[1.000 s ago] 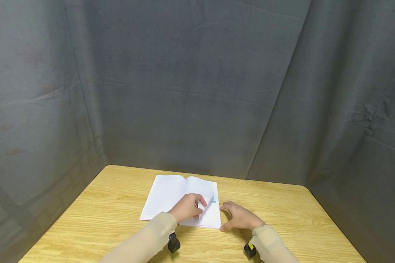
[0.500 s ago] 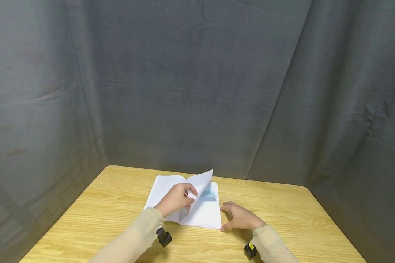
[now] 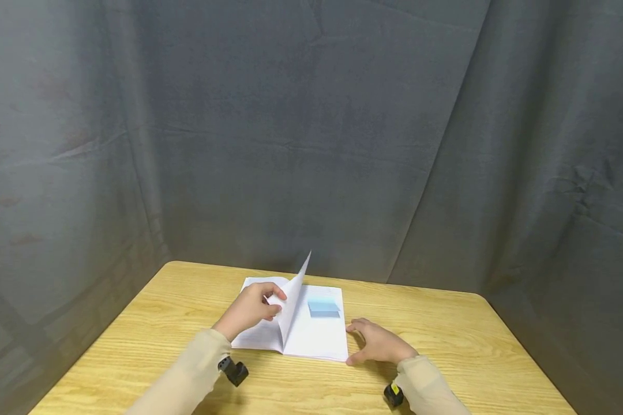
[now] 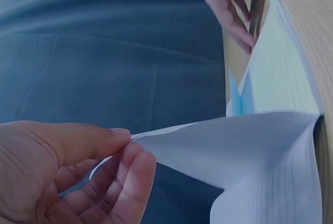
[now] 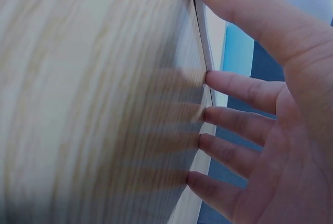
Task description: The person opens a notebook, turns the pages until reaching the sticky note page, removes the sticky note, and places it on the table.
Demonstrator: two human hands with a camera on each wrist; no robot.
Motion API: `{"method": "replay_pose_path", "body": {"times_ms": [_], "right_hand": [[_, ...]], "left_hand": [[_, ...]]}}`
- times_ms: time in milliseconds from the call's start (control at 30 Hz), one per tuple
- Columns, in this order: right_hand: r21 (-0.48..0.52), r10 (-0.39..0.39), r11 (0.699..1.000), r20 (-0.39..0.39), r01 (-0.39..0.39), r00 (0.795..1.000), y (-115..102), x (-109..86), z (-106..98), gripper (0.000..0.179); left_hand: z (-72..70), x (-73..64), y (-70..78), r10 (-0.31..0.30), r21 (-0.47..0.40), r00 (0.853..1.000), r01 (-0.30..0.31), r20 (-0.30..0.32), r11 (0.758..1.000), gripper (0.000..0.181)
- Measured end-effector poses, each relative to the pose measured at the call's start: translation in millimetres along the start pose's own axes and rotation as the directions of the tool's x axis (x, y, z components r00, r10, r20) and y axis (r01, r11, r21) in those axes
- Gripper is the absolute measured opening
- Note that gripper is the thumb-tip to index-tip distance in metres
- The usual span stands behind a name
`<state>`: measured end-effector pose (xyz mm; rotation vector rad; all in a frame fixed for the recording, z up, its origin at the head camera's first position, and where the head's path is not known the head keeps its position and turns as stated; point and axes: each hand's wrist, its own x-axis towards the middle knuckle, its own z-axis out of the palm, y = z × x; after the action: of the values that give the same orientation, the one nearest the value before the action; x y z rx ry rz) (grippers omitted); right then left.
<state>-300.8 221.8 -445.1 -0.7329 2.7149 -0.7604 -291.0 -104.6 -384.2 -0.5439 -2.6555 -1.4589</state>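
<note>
An open lined notebook (image 3: 314,344) lies on the wooden table. My left hand (image 3: 250,307) pinches a page (image 3: 292,302) between thumb and fingers, and that page stands nearly upright over the spine. In the left wrist view the page (image 4: 208,143) runs from my fingertips to the binding. A light blue sticky note (image 3: 323,308) is on the right-hand page, one part of it raised. At the notebook's right edge rests my right hand (image 3: 381,343), its thumb at the near corner. In the right wrist view its fingers (image 5: 239,122) are spread, their tips on the tabletop along the edge.
The wooden table (image 3: 446,346) extends to both sides of the notebook. Grey curtains (image 3: 291,144) hang behind it and at both sides. A black wrist camera (image 3: 233,370) is strapped below the left hand and another camera (image 3: 393,395) below the right.
My left hand has moved left, lifting the page from the right side to nearly upright. The blue sticky note has come into full sight. The right hand has stayed in place.
</note>
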Motion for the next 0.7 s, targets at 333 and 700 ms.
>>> {"method": "replay_pose_path", "body": {"times_ms": [333,700], "right_hand": [[-0.001,-0.002,1.0,-0.002,0.002,1.0,-1.3,0.4,-1.3,0.074],[-0.003,-0.005,1.0,-0.002,0.005,1.0,-2.3,-0.5,-1.5,0.074]], "left_hand": [[-22.7,-15.1,-16.8,-0.088,-0.003,0.995,0.088,-0.056,0.996,0.016],[-38.0,-32.7,-44.3,-0.197,0.032,0.978,0.199,-0.064,0.979,0.016]]}}
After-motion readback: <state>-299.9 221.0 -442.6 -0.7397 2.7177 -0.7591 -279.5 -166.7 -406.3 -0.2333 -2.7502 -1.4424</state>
